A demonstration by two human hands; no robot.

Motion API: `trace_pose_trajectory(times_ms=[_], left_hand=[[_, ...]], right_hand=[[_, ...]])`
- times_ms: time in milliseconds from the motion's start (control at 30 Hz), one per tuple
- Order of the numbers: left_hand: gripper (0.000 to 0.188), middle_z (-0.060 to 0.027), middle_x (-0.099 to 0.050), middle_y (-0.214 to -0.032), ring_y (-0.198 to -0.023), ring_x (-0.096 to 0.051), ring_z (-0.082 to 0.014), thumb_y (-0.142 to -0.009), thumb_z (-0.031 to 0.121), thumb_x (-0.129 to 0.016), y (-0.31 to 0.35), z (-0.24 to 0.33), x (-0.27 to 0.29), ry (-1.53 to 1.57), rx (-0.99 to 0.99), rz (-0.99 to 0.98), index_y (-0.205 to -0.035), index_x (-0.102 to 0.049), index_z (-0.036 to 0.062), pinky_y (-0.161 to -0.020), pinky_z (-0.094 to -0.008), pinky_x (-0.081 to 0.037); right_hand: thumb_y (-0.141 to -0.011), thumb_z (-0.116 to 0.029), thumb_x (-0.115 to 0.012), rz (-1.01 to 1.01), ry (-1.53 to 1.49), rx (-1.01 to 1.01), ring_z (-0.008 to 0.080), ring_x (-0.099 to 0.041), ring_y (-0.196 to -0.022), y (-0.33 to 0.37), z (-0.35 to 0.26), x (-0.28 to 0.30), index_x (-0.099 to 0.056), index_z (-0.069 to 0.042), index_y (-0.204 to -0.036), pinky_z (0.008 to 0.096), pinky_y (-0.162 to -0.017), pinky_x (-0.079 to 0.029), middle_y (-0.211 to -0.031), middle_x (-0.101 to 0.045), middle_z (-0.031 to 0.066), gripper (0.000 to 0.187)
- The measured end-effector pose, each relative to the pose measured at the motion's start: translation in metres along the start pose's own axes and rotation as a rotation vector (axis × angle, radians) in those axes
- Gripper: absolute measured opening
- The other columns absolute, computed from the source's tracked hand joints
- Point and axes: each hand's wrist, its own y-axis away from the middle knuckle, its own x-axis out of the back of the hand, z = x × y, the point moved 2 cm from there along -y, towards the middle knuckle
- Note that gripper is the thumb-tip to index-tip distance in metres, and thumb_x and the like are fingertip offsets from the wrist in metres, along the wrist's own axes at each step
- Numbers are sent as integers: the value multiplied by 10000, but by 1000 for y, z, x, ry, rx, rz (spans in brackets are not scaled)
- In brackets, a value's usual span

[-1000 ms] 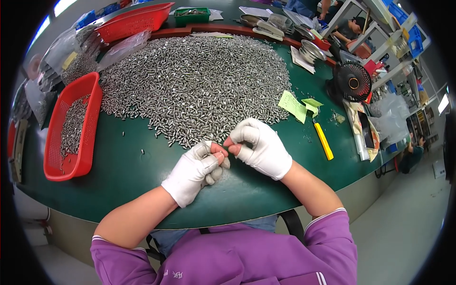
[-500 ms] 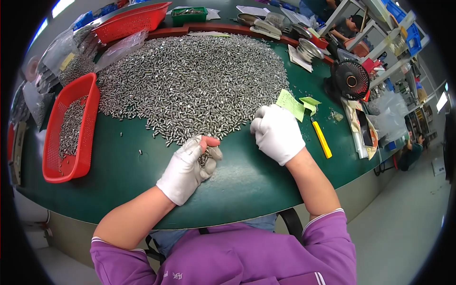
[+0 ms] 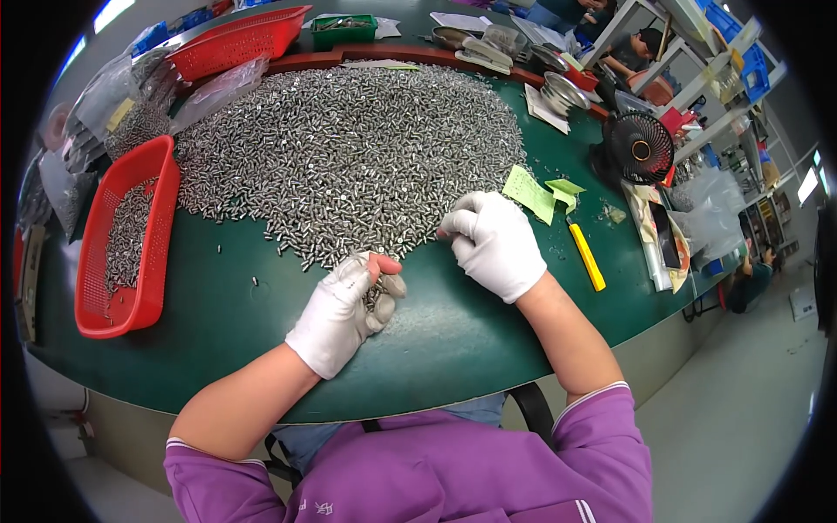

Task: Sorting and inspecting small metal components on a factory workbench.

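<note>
Several small metal pieces held in the curled left hand, just below the near edge of the large heap of similar parts. Apart from it and not touching, the right hand, fingers bent beside the heap's lower right fringe; cannot tell of any piece between those fingertips, mostly hidden from above.

Better, probably, to tip the left palm slightly upward, lower fingers closed, to avoid spilling onto the green table. Leave the bare fingertips of that hand free for fine handling. Work from the loose fringe rather than the dense middle, likely easier for lifting one at a time. Pinch lightly; avoid raking. Mind the two stray pieces between left hand and red basket, and steer clear of the yellow-handled tool on the right.
</note>
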Motion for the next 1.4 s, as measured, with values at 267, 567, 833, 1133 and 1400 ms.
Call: trace_pose_trajectory(times_ms=[267,567,833,1133,1400], left_hand=[[300,4,-572,-885,-685,-460,-80,-930,377,-591,0,1,-3,-27,23,12,-1070,-577,112,-588,-206,-352],[332,21,-556,-893,-709,-460,-67,-901,406,-628,2,2,-5,-42,47,43,-1070,-578,125,-621,-186,-372],[323,22,-558,-889,-709,-464,-65,-907,401,-621,1,2,-5,-43,48,26,-1068,-582,123,-623,-186,-378],[299,19,-562,-887,-699,-454,-70,-913,384,-618,-1,1,-4,-31,37,9,-1060,-581,126,-613,-197,-374],[261,16,-590,-870,-643,-449,-46,-894,296,-671,0,0,-6,-169,147,-2,-1055,-559,123,-567,-175,-366]], right_hand=[[-713,-167,-716,-117,33,-74,268,-602,-800,1,-10,-9,-688,-116,-746,378,-713,-499,-810,-608,59,67],[-752,-249,-706,-230,-38,-34,275,-606,-808,2,-20,-2,-704,-132,-818,411,-713,-499,-827,-615,61,134],[-717,-150,-731,-158,-78,27,268,-598,-792,3,-16,-10,-700,-134,-852,383,-703,-495,-817,-619,52,139],[-768,-216,-688,-189,-43,-44,272,-601,-837,3,-11,-11,-687,-137,-820,394,-742,-495,-856,-623,60,94],[-728,-152,-731,-95,-410,143,284,-598,-795,-1,-30,1,-644,-101,-838,392,-693,-495,-837,-616,66,149]])
